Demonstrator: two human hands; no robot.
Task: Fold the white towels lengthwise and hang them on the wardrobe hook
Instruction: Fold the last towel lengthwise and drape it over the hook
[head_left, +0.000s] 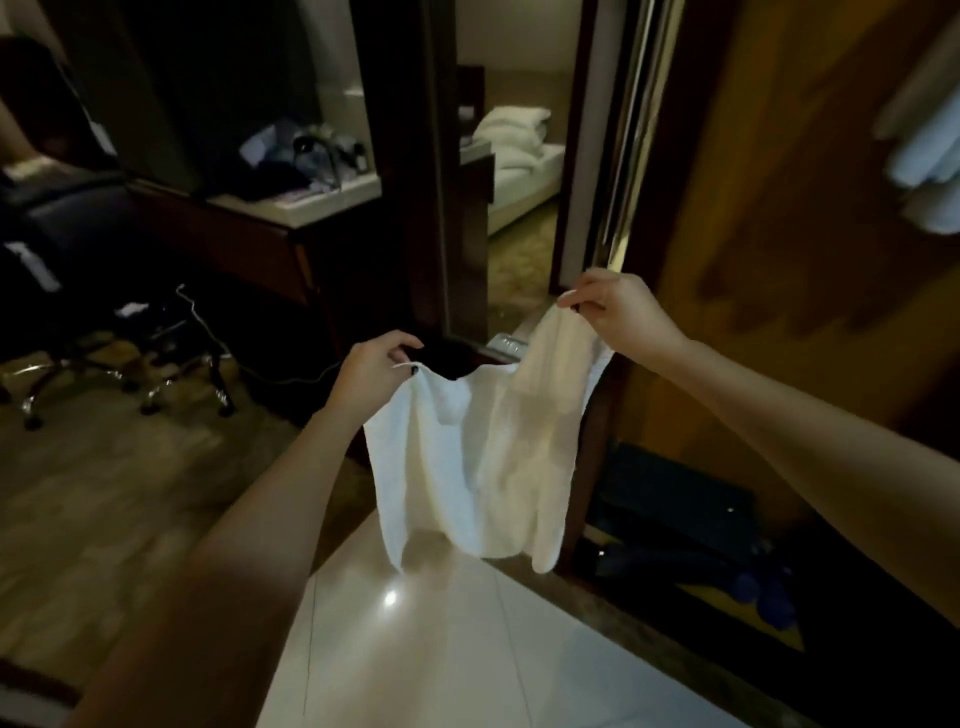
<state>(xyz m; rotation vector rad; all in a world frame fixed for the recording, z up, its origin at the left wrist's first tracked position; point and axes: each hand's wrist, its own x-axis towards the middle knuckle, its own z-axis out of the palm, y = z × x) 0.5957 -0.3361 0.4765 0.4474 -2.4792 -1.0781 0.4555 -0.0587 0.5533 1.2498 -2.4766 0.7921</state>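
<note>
A white towel (478, 457) hangs in the air in front of me, sagging in the middle. My left hand (376, 371) pinches its upper left corner. Higher and further right, my right hand (618, 306) pinches the upper right corner. The towel's lower edge dangles above the pale tiled floor (441, 649). At the right stands the open wooden wardrobe (779, 208), and blurred white towels (924, 161) hang inside it at the upper right edge. No hook can be made out.
Dark blue items (685, 519) lie on the wardrobe floor. A mirrored door with a metal frame (623, 156) stands ahead. A desk (311, 208) with clutter and an office chair (104, 291) are at the left on wooden flooring.
</note>
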